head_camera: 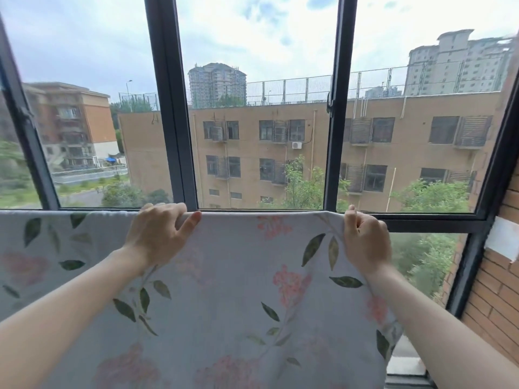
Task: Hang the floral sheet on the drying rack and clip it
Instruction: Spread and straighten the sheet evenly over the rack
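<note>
1. Nearest to me, my two forearms reach up and away over the hanging cloth of the floral sheet (230, 290), which fills the lower view from the left edge to just short of the brick wall (497, 282) on the right.
2. Further out, the sheet's top edge lies folded over a straight horizontal line; I take that for the drying rack's bar, though the cloth hides the bar itself.
3. My left hand (160, 234) grips that top fold near the middle, fingers curled over the far side and thumb on the near face.
4. My right hand (365, 240) pinches the sheet's right end at the same height, fingers bunched tight on the cloth.
5. I judge the step in hand to be draping and squaring the sheet along the bar; clipping is not yet done, and no clip shows anywhere.
6. Next, I think, one hand must hold the fold while the other fetches a clip.
7. Beyond, the dark window frame (174, 113) and buildings outside carry no writing I can read.
</note>
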{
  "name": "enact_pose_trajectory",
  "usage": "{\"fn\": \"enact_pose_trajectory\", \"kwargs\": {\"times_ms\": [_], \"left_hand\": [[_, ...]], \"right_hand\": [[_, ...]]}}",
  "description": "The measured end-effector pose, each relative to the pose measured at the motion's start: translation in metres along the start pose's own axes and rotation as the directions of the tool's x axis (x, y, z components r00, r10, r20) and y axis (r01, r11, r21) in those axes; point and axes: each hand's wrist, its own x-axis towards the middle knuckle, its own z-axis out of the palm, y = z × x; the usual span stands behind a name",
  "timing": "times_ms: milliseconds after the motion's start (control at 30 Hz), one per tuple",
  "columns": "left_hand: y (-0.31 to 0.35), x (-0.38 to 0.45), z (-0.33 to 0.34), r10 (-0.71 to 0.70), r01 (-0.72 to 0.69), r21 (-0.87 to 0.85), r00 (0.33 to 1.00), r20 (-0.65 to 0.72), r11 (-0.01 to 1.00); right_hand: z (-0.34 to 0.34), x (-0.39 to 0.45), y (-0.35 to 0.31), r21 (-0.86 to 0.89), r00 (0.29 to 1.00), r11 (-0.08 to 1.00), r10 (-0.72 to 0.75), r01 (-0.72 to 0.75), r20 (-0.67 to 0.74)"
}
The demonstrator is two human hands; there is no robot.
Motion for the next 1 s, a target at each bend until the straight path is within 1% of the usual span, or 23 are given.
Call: {"fn": "enact_pose_trajectory", "kwargs": {"times_ms": [67,100,167,233,300,333,400,467,567,633,767,867,1000], "left_hand": [[-0.002,0.002,0.0,-0.022,0.022,0.016,1.0,0.017,1.0],[-0.001,0.003,0.002,-0.027,0.026,0.019,0.999,0.02,0.999],[0.005,0.003,0.006,-0.03,0.029,0.022,0.999,0.018,0.999],[0.016,0.005,0.011,-0.02,0.02,0.02,0.999,0.034,1.0],[0.024,0.007,0.013,-0.023,0.021,0.028,0.998,0.063,0.999],[0.026,0.007,0.015,-0.021,0.019,0.029,0.997,0.068,0.999],[0.026,0.006,0.012,-0.014,0.013,0.025,0.997,0.075,1.0],[0.018,0.006,0.007,-0.004,0.002,0.015,0.996,0.094,1.0],[-0.006,0.003,-0.002,-0.009,0.007,0.012,0.993,0.119,1.0],[-0.028,0.0,-0.008,-0.039,0.037,0.014,0.992,0.122,0.999],[-0.082,-0.01,-0.026,-0.108,0.104,0.044,0.987,0.116,0.994],[-0.12,-0.017,-0.039,-0.192,0.186,0.063,0.976,0.103,0.981],[-0.153,-0.03,-0.047,-0.199,0.186,0.1,0.97,0.141,0.977]], "right_hand": [[0.006,-0.005,-0.008,-0.024,0.999,1.0,-0.02,0.019,-0.026],[0.009,-0.008,-0.014,-0.049,0.997,0.997,-0.064,0.061,-0.046],[0.02,-0.016,-0.032,-0.05,0.977,0.977,-0.208,0.205,-0.056],[0.033,-0.028,-0.06,-0.001,0.933,0.933,-0.359,0.359,0.029],[0.051,-0.042,-0.097,0.053,0.881,0.899,-0.437,0.435,0.182],[0.061,-0.047,-0.111,0.061,0.863,0.896,-0.44,0.44,0.25],[0.08,-0.052,-0.131,0.02,0.846,0.901,-0.415,0.434,0.334],[0.094,-0.051,-0.138,-0.075,0.847,0.895,-0.386,0.44,0.364],[0.105,-0.049,-0.14,-0.194,0.861,0.863,-0.391,0.466,0.325],[0.106,-0.048,-0.143,-0.237,0.875,0.86,-0.378,0.453,0.303],[0.107,-0.045,-0.145,-0.278,0.902,0.869,-0.339,0.409,0.267],[0.107,-0.045,-0.143,-0.307,0.92,0.875,-0.31,0.375,0.241],[0.111,-0.052,-0.152,-0.328,0.946,0.894,-0.245,0.305,0.211]]}}
